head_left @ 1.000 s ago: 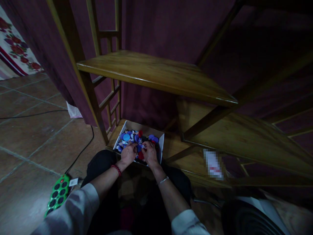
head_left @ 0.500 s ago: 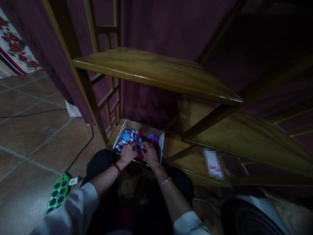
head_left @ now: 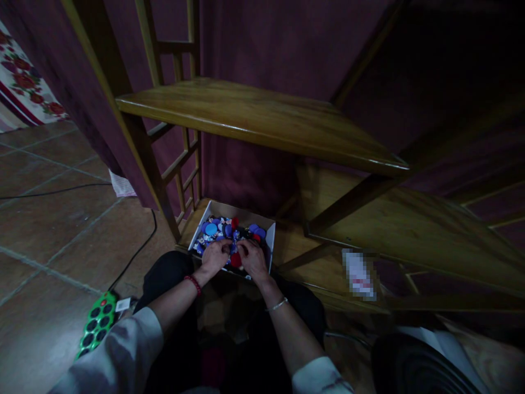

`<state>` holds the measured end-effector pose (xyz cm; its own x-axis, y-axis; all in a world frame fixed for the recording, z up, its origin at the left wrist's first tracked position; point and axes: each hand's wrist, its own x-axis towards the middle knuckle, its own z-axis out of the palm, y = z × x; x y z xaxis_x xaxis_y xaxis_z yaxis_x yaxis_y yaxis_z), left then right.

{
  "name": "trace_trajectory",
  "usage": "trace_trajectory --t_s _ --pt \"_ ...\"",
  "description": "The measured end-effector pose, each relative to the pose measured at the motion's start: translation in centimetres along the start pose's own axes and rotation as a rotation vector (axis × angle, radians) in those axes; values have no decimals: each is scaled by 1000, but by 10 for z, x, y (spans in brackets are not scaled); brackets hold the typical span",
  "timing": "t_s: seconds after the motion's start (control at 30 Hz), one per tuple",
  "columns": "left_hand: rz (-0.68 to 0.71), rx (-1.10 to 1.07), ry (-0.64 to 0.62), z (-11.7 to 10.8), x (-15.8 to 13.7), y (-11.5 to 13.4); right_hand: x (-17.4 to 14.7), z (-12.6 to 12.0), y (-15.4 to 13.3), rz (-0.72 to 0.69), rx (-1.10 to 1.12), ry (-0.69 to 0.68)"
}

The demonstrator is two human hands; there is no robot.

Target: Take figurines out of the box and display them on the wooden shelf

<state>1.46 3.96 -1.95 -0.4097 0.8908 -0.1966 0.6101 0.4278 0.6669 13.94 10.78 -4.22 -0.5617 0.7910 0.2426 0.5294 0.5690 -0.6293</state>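
Observation:
A white open-topped box [head_left: 271, 235] stands on the low wooden shelf, filled with small figures [head_left: 225, 223] in blue, white, purple and red. Over its front part, my left hand [head_left: 215, 256] reaches in with fingers curled, a red bead bracelet on the wrist. Facing it, my right hand [head_left: 253, 258] has its thumb and fingers pinched together, close to the left fingertips. Something small and blue-white shows between the two hands, but dim light and the fingers hide what either one grips. A red piece [head_left: 235, 259] lies just below the fingertips.
A wooden shelf board [head_left: 262, 117] juts out above the box. To the left is a lattice side panel [head_left: 180, 158]. On the tiled floor lies a green power strip [head_left: 97, 323] with a black cable. A blurred pale packet [head_left: 359, 275] is at the right.
Both hands stay over the box with small finger movements. The right fingers have shifted slightly, and a little more of the red piece between the hands shows.

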Motion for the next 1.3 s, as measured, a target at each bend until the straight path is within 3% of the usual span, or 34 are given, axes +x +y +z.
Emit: trace_trajectory --t_s 0.53,0.77,0.9,1.3 --pt "21 -47 19 -1 3 2 1 -4 0 -23 3 -29" --pt "50 -47 31 2 7 0 6 -13 8 119 -128 116" --pt "68 -26 38 5 8 -2 6 -15 12 163 -188 129" --pt "155 82 67 12 10 -7 4 -6 18 98 -233 97"
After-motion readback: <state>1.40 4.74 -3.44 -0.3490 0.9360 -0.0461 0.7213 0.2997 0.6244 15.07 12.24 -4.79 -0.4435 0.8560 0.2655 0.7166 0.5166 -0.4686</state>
